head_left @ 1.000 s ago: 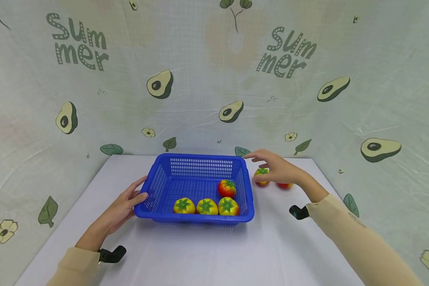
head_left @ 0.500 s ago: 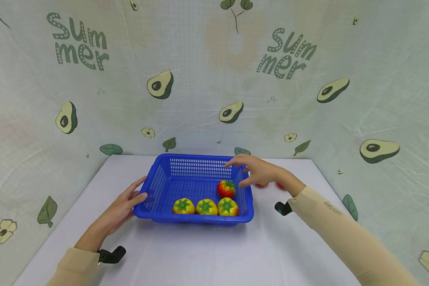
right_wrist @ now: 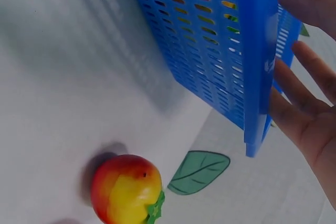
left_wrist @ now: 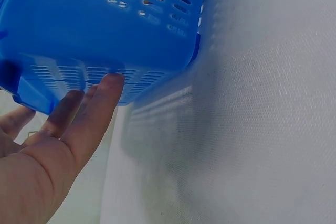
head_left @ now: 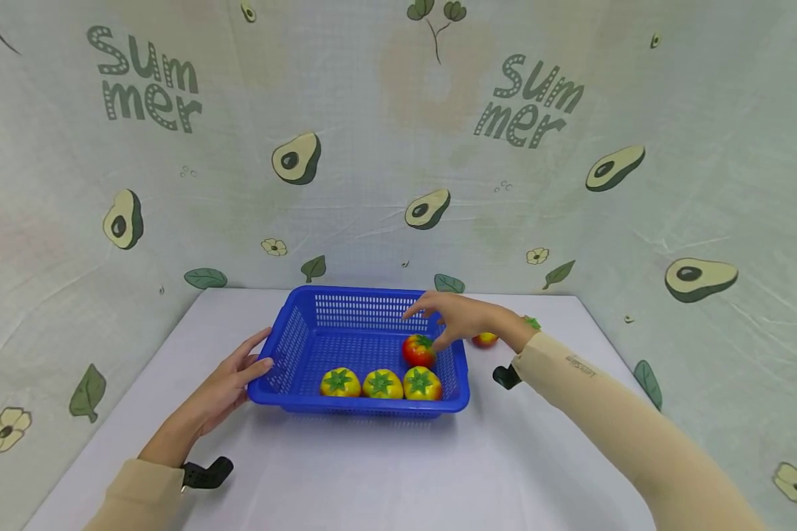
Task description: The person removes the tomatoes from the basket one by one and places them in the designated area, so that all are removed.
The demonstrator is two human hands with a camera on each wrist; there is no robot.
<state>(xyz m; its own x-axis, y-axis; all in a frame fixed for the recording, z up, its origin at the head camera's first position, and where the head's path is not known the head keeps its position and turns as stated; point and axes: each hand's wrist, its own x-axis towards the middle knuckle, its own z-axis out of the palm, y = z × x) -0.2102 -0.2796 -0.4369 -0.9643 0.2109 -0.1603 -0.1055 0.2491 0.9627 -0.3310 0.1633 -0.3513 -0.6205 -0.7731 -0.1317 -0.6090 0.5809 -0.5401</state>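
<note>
A blue plastic basket (head_left: 359, 405) stands on the table. Three yellow tomatoes (head_left: 383, 384) with green leafy tops line its near side, and a redder tomato (head_left: 417, 351) sits behind the right-hand one. My left hand (head_left: 229, 380) holds the basket's left rim, thumb on the rim; in the left wrist view its fingers (left_wrist: 94, 119) lie against the outer wall. Over the basket's right side hovers my right hand (head_left: 461, 318), fingers spread and loosely bent, with nothing seen in its grasp. Its thumb is close to the redder tomato; whether they touch I cannot tell.
Outside the basket's right wall lies a red-and-yellow tomato (head_left: 485, 340). Another tomato (head_left: 533, 322) is mostly hidden behind my right wrist. A printed cloth backdrop (head_left: 372, 147) rises behind and beside the white table (head_left: 345, 472).
My right hand has moved left, from above the tomatoes outside the right rim to over the redder tomato in the basket. The left hand and basket have stayed nearly still.
</note>
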